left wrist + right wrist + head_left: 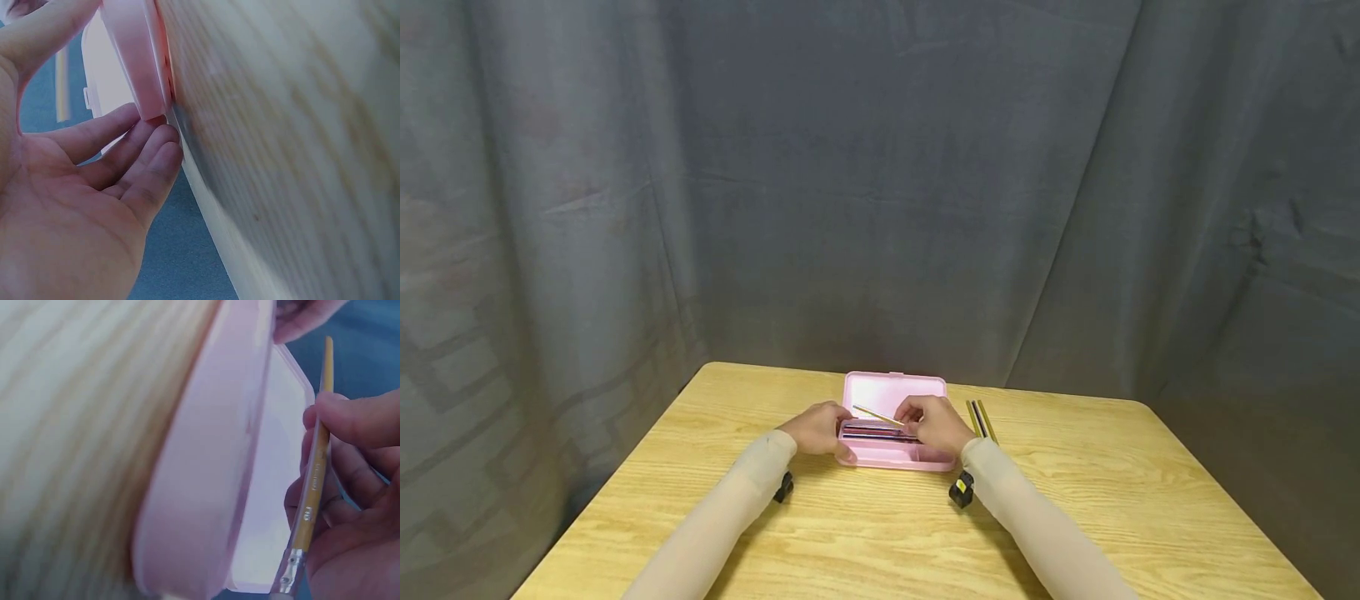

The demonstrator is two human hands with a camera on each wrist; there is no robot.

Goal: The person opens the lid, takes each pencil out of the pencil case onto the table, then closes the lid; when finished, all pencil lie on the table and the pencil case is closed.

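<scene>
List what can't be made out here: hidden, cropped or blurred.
- Case contents: head view, too small, half hidden by both hands.
- Brush tip: right wrist view, cut off by the bottom edge.
- Table grain: left wrist view, blurred.
- Pencils beside the case: head view, too small to count.

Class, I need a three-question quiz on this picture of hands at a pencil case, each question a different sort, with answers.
1. True or false: the pink pencil case lies open.
2. Which hand holds the yellow pencil?
   A. left hand
   B. right hand
3. Fill in: two loose pencils lie on the ____, beside the case.

Key: 1 true; 2 B; 3 table.
</scene>
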